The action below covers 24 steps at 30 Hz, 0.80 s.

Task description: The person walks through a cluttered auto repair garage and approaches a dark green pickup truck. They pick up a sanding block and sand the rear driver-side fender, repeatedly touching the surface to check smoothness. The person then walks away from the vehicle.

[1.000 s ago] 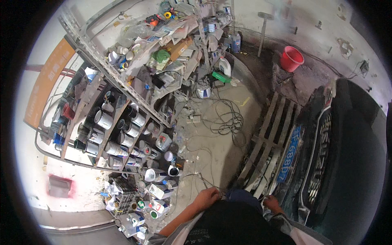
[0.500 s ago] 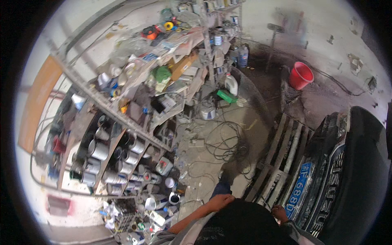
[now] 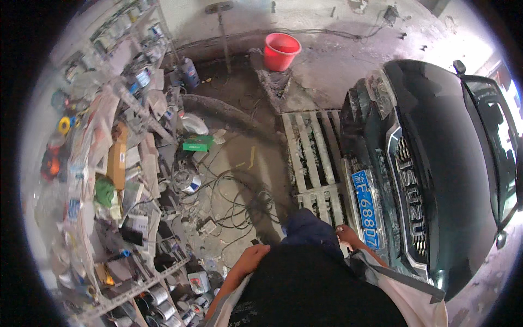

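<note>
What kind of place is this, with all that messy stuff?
It looks like a garage or vehicle workshop, perhaps one for paintwork: a black vehicle stands on the right, and cluttered shelves with many cans fill the left.

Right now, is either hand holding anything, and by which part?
It cannot be told. The left hand and right hand sit either side of the black top, too small and unclear to show anything in either grip.
</note>
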{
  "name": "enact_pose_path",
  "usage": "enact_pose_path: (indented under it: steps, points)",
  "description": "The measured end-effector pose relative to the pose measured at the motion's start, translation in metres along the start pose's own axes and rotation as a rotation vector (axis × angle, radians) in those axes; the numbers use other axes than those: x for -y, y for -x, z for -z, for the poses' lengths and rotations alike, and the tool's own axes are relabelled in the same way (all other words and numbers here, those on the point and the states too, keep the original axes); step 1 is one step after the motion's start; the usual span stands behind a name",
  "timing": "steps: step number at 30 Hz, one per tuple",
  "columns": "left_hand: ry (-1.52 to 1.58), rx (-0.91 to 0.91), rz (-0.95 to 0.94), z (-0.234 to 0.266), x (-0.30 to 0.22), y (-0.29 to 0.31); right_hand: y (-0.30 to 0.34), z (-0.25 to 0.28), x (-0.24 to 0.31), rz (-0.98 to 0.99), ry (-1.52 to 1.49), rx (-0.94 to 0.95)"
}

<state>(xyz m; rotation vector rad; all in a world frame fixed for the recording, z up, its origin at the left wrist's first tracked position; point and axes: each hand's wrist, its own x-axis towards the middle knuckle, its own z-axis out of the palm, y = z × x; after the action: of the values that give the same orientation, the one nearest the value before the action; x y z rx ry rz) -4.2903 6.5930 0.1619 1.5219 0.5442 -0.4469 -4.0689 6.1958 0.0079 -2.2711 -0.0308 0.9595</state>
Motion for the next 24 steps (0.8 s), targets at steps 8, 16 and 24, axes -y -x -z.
enact_pose_path:
  steps: [8, 16, 24]
  points:
    - [0.055, 0.015, 0.076, 0.053, -0.045, -0.085, -0.073, 0.008, -0.005, 0.083, 0.288, 0.096]
    - [-0.115, -0.041, 0.238, 0.07, -0.147, -0.231, -0.248, 0.065, 0.057, -0.194, 0.192, 0.14]
    - [-0.146, 0.026, 0.367, 0.098, -0.272, -0.328, -0.387, 0.184, 0.137, -0.259, -0.434, 0.12]
